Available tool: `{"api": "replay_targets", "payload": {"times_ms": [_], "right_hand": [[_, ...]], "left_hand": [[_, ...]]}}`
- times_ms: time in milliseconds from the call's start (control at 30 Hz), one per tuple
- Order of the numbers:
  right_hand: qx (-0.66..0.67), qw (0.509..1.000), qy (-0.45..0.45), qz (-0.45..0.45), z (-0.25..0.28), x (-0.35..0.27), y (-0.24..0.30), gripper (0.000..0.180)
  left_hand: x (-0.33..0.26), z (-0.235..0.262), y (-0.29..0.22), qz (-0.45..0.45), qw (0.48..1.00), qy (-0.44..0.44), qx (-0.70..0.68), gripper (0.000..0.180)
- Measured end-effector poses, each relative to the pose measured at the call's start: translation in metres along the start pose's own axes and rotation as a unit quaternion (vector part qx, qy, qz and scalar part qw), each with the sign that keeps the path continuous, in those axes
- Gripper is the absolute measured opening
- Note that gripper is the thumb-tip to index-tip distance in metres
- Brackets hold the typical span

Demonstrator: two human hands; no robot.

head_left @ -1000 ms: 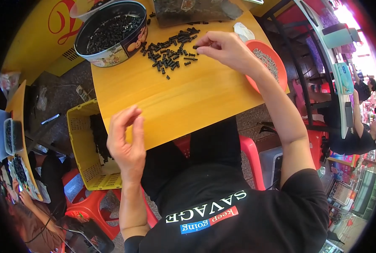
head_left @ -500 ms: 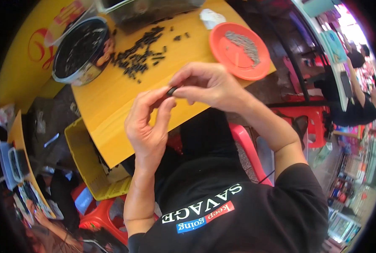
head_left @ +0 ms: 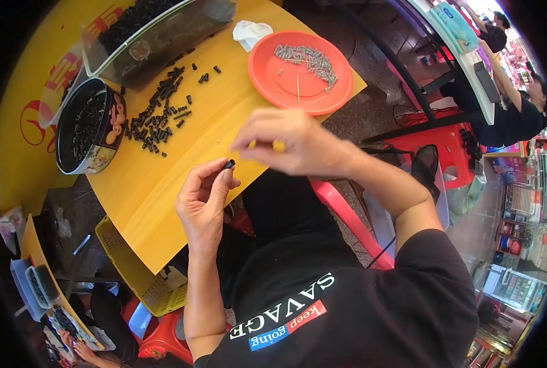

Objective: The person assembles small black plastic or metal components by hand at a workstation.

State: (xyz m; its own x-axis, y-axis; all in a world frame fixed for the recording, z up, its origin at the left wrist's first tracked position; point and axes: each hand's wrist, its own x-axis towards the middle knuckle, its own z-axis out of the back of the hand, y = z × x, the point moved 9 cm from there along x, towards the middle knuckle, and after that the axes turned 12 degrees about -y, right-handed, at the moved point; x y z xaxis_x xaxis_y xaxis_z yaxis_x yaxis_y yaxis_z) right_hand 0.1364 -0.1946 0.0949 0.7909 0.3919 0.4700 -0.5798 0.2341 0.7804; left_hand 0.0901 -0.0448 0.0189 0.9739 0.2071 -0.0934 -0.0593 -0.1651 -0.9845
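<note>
Over the front edge of the yellow table (head_left: 163,214), my left hand (head_left: 205,199) pinches a small black plastic piece (head_left: 228,164) between thumb and fingertips. The piece is short and roughly cylindrical, and its tip sticks out beyond the thumb. My right hand (head_left: 292,141) hovers just to the right and slightly beyond it, apart from the piece. Motion smears its fingertips, so whether anything is between them is unclear. Farther off lies a loose pile of similar black pieces (head_left: 157,126). To the right, a red-orange plate (head_left: 279,89) bears many small grey metallic parts (head_left: 313,58) and a thin stick (head_left: 298,88).
A round tin (head_left: 105,132) and a clear bin (head_left: 169,46), both with black pieces, stand at the far left. Crumpled white tissue (head_left: 252,34) lies by the plate. Below the table's left edge is a yellow crate (head_left: 126,257). Other people sit at both sides.
My right hand has let go of the black piece and moved away from my left hand, which keeps it. The whole view has shifted, bringing more of the clear bin into sight.
</note>
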Motion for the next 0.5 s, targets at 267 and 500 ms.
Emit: {"api": "replay_targets", "payload": {"times_ms": [267,500], "right_hand": [[-0.333,0.939,-0.083,0.000,0.112,0.026,-0.088,0.014],[-0.402,0.914,-0.031,-0.043,0.121,0.027,-0.115,0.015]], "left_hand": [[0.010,0.006,0.017,-0.008,1.000,-0.028,-0.010,0.015],[0.008,0.005,0.015,-0.033,0.999,0.002,0.009,0.018]]}}
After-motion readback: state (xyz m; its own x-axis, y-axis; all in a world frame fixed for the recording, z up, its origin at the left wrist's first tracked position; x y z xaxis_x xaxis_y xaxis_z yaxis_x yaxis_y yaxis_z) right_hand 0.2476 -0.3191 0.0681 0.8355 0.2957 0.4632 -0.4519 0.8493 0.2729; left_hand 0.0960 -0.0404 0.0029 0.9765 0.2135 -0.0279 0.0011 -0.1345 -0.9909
